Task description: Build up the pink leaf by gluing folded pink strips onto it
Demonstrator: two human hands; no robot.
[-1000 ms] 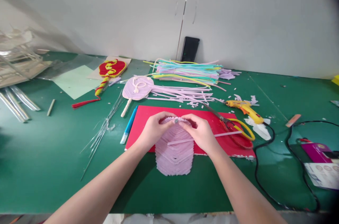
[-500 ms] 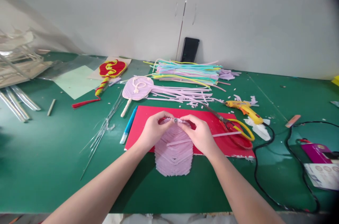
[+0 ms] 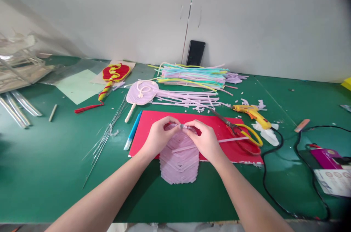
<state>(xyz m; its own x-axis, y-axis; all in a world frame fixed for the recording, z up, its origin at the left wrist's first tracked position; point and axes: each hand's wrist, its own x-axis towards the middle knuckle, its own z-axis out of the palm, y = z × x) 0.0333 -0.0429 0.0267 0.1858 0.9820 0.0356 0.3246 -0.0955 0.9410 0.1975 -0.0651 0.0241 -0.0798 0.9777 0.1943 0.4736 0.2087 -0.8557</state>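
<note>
A lilac panel of pipe-cleaner strips [image 3: 179, 168], set in a V pattern, hangs partly over the red board [image 3: 148, 126]. My left hand [image 3: 161, 135] pinches its top edge, thumb against fingers. Just to the right, my right hand [image 3: 204, 138] pinches the same edge. Between the fingertips shows a small grey round spot [image 3: 181, 126], too small to name. A loose lilac pipe cleaner [image 3: 231, 139] passes behind my right hand, across panel and board. Scissors [image 3: 238, 129] with yellow and red handles lie on the board's right side.
Behind the board lie a lilac fan [image 3: 142, 93], a bundle of coloured pipe cleaners [image 3: 194, 74] and a red-and-yellow fan [image 3: 116, 73]. A yellow glue gun [image 3: 255, 115] with a black cord [image 3: 264, 180] is on the right. Left are thin wires [image 3: 105, 138] and a blue marker [image 3: 133, 131].
Both hands keep their pinch on the panel's top edge, with barely any movement. The whole view has shifted slightly.
</note>
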